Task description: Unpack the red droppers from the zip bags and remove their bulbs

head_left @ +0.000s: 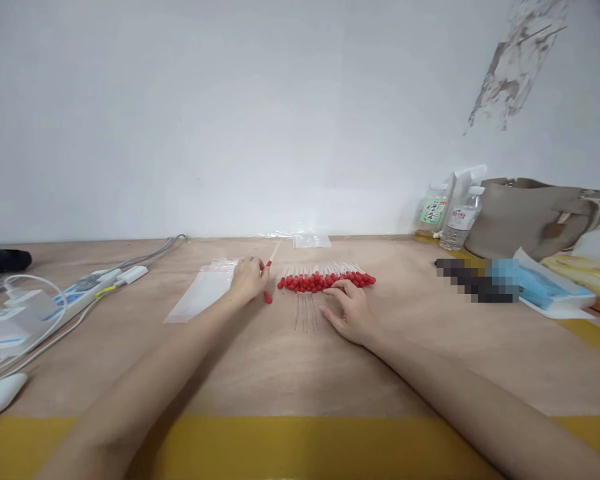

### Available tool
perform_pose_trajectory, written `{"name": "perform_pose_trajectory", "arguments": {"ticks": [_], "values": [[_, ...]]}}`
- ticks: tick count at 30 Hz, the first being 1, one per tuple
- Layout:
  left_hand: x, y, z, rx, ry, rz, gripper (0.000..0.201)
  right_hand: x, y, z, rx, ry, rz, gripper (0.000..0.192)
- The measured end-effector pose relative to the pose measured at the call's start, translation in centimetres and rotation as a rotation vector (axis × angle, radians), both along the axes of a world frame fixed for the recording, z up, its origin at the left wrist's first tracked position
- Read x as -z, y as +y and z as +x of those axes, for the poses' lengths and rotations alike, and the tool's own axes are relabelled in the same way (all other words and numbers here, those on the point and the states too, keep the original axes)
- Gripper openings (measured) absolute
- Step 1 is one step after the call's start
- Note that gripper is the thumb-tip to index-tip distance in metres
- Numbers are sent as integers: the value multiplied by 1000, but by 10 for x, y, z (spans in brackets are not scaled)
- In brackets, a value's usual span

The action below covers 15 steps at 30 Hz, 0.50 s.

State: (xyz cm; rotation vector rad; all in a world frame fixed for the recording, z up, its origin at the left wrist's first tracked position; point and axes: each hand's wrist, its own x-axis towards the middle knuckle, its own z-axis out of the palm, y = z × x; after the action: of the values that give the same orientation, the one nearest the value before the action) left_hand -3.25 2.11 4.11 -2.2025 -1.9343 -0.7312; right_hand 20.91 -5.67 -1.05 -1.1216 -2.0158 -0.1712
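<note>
A row of small red bulb-shaped pieces [325, 283] with thin white stems lies on the brown tabletop, the stems pointing toward the wall. Several fine wires [306, 313] lie just in front of the row. My left hand [250, 277] is closed at the left of the row, its fingertips around the red part of a thin white stick [274, 254]. Below those fingers lies a single red piece [267, 297]. My right hand [349, 311] rests at the row's front edge, thumb and fingers apart and curved, its fingertips near or touching the red pieces.
Clear plastic bags [197, 300] lie left of my left hand, and another small bag [312, 241] lies by the wall. A power strip [87, 287] with cables is at left. Bottles [461, 219], a grey bag [525, 217] and a blue packet [555, 287] stand at right.
</note>
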Motion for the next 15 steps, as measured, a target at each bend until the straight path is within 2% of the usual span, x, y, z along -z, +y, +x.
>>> {"name": "perform_pose_trajectory", "arguments": {"ticks": [2, 3, 5, 7, 11, 15], "values": [[4, -17, -6, 139, -9, 44, 17, 2, 2, 0, -3, 49, 38, 34], [8, -25, -8, 261, -21, 103, 16, 2, 2, 0, -4, 64, 56, 39], [19, -42, -12, 488, -12, 215, 16, 1, 1, 0, -16, 67, 88, 48], [32, -54, -12, 619, 8, 282, 14, 0, 0, -1, -51, 34, 112, 52], [48, -66, -6, 703, -13, 357, 8, -1, -2, -5, -168, -109, 114, 44], [53, -66, -2, 718, -37, 411, 6, 0, -1, -10, -197, -180, 84, 32]]}}
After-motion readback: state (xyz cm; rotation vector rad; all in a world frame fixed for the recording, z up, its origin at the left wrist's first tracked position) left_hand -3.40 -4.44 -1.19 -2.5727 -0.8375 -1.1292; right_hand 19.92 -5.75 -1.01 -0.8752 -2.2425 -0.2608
